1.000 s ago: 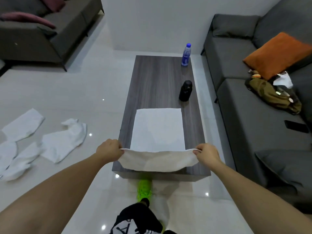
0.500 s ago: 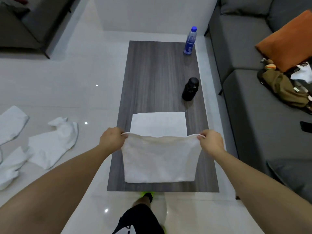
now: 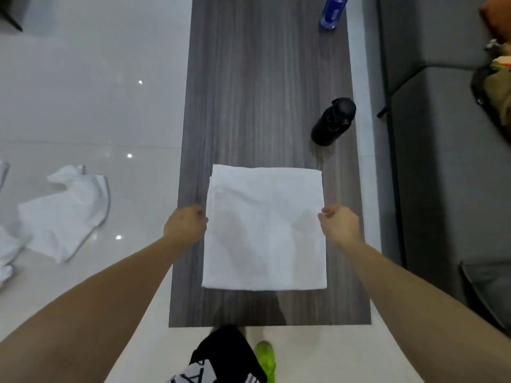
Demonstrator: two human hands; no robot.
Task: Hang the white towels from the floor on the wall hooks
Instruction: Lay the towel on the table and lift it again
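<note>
bare forearms, black shorts (image 3: 221, 355) with white print, neon-green shoe (image 3: 266, 357).

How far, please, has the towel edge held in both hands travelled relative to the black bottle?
Yes: the towel edge was carried along the table toward the black bottle, folding it in half.

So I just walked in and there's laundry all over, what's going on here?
A person is folding a white towel flat on the wooden coffee table. The left hand and right hand are at its side edges, fingers curled; whether they pinch the cloth is unclear. More white towels lie crumpled on the floor to the left. A black bottle and a blue bottle stand on the table. No wall hooks are in view.
</note>
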